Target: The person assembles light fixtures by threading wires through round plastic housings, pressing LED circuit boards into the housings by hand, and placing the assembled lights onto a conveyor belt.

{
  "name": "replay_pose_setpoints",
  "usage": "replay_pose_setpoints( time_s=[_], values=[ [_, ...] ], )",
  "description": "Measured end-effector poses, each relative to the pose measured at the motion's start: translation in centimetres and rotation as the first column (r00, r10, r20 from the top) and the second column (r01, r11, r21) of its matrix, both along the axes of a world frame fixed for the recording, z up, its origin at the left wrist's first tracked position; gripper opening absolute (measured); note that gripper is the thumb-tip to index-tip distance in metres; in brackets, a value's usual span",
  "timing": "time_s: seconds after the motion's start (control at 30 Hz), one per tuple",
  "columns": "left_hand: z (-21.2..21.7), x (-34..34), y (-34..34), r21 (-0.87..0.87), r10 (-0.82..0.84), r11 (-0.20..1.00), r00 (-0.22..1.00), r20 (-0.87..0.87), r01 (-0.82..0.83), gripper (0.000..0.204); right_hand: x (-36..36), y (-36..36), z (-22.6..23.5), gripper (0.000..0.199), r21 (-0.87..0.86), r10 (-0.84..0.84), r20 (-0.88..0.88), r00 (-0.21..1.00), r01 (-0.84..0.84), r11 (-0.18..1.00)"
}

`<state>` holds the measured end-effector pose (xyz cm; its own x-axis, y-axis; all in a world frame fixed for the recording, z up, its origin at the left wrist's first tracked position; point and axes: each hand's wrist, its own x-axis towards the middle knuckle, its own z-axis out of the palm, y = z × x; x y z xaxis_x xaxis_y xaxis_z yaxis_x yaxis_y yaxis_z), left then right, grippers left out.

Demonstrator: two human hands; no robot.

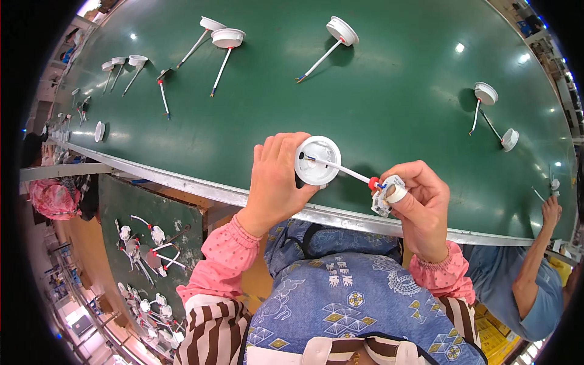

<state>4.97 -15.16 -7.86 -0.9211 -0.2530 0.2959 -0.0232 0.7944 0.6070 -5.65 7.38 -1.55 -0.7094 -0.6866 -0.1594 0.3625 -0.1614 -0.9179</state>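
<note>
My left hand (pixel 275 176) grips a round white plastic cup-shaped housing (pixel 319 176) by its left side, its hollow face up, above the near edge of the green table. My right hand (pixel 424 205) pinches a small white component (pixel 381 202) with short wires on it, and a white band circles the thumb. From this component a white cable (pixel 351 173) with a red ring (pixel 373 182) runs left across the housing. The cable's bare-wire end lies over the inside of the housing, beside a dark hole; whether it enters the hole I cannot tell.
Several white housings with cables lie about the green table (pixel 401 79), including one at the far middle (pixel 342 30). A metal edge strip (pixel 182 180) borders it. At lower left, a lower board (pixel 158 213) carries more wired components. A co-worker's hand (pixel 551 212) reaches in at right.
</note>
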Motion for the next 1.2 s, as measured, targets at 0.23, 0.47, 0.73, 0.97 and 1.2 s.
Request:
replay_pose_setpoints(
  time_s=[0.23,0.47,0.73,0.97,1.2],
  values=[
    [0.2,-0.2,1.0,-0.103,0.087,0.99,0.989,-0.123,-0.1,0.073,0.4,-0.4,-0.4,0.022,0.026,-0.003,-0.088,0.996,0.005,1.0],
    [-0.4,-0.3,1.4,-0.125,0.147,0.978,0.976,-0.161,-0.168,0.075,0.5,-1.5,-0.1,0.021,-0.053,0.012,-0.132,0.991,-0.019,0.998],
    [-0.4,-0.4,1.4,-0.173,0.229,0.949,0.951,-0.206,-0.265,0.079,1.5,-2.7,1.0,0.018,-0.025,-0.065,-0.178,0.982,0.062,0.998],
    [-0.3,-0.8,1.4,-0.241,0.248,0.92,0.934,-0.257,-0.31,0.081,2.4,-3.1,1.2,0.016,0.006,-0.042,-0.27,0.962,0.045,0.999],
    [-0.6,-1.0,1.5,-0.215,0.291,0.912,0.92,-0.261,-0.35,0.078,2.9,-3.9,1.0,0.017,0.024,-0.049,-0.434,0.899,0.066,0.998]
  ],
)
